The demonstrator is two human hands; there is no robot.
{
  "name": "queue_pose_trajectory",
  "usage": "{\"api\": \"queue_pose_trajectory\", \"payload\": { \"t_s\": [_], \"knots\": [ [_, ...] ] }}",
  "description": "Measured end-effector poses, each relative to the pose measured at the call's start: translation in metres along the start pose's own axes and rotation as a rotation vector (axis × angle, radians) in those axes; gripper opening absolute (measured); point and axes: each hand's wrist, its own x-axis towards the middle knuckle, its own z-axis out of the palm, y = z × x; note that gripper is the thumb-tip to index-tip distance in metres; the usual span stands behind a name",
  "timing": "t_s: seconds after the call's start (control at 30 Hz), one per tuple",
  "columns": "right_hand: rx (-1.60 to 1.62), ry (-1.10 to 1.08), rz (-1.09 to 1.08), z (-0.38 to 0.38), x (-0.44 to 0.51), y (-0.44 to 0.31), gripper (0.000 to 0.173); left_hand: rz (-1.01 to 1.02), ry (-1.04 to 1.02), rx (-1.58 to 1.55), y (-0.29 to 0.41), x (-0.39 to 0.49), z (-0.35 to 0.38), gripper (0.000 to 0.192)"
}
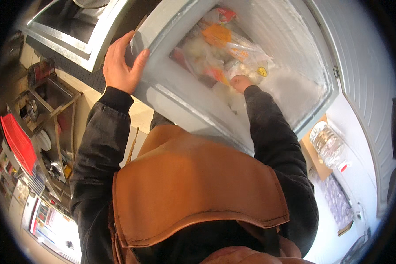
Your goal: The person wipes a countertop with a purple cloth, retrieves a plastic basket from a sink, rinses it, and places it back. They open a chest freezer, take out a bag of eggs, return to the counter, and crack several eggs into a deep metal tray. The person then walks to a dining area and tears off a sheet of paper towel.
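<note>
An opened chest freezer (280, 85) stands before me, its inner walls coated with frost. My left hand (123, 64) rests against the freezer's near-left rim, thumb and fingers spread. Down inside, my right hand (241, 83) has its fingers curled at the end of a red-and-yellow plastic bag (217, 73). Its fingertips are partly hidden. Beyond it lies a clear plastic bag with orange printing (232, 41), holding pale food. Another clear bag with a yellow mark (261, 71) lies just above my right wrist. Frosty haze blurs the pile.
The raised freezer lid (356, 82) is on the right. A large clear plastic bottle (328, 142) lies beside the freezer on a cardboard piece (312, 151). On the left are a metal shelf rack (57, 115), a red basket (18, 142) and a metal-framed unit (69, 36). I wear a brown apron (198, 184).
</note>
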Motion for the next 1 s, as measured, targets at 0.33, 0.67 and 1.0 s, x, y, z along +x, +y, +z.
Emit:
{"api": "queue_pose_trajectory", "payload": {
  "t_s": [0.33,0.67,1.0],
  "knots": [
    [0.924,0.157,0.385,0.077,0.176,-0.049,0.036,-0.027,-0.068,-0.042,-0.002,0.003,-0.002,0.059],
    [-0.612,0.208,-0.353,0.082,0.213,0.031,0.056,0.012,-0.031,-0.059,-0.001,0.004,-0.003,0.06],
    [0.612,0.147,-0.125,0.046,0.12,0.009,0.028,0.03,-0.018,0.026,-0.004,0.001,-0.001,0.057]
  ]
}}
